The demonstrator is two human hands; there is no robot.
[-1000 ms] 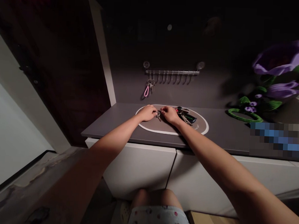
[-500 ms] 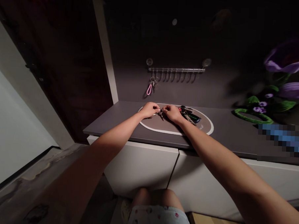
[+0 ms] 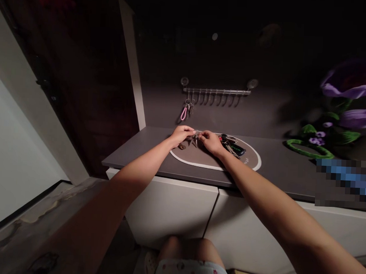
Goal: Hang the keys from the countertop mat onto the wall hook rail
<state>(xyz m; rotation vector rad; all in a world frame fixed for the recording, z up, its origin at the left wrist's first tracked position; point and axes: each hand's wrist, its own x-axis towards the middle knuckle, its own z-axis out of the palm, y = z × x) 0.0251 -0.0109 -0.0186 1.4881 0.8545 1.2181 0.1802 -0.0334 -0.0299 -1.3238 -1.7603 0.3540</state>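
Note:
Both my hands meet over an oval dark mat (image 3: 248, 164) with a white rim on the grey cabinet top. My left hand (image 3: 180, 135) and my right hand (image 3: 211, 141) are both closed in a pinch on a small key ring with keys (image 3: 194, 138), held just above the mat. A bigger bunch of keys (image 3: 232, 144) with red and dark fobs lies on the mat right beside my right hand. On the wall behind, a metal hook rail (image 3: 217, 91) carries one key set with a pink loop (image 3: 185, 110) on its leftmost hook.
The grey countertop (image 3: 139, 155) sits on white cabinet doors (image 3: 173, 209). Purple artificial flowers (image 3: 348, 99) with green stems stand at the right. A dark wooden door (image 3: 82, 80) is on the left. The scene is dim.
My hands have lifted the small key ring slightly off the mat and shifted a little toward the wall; the keys now dangle between my fingers.

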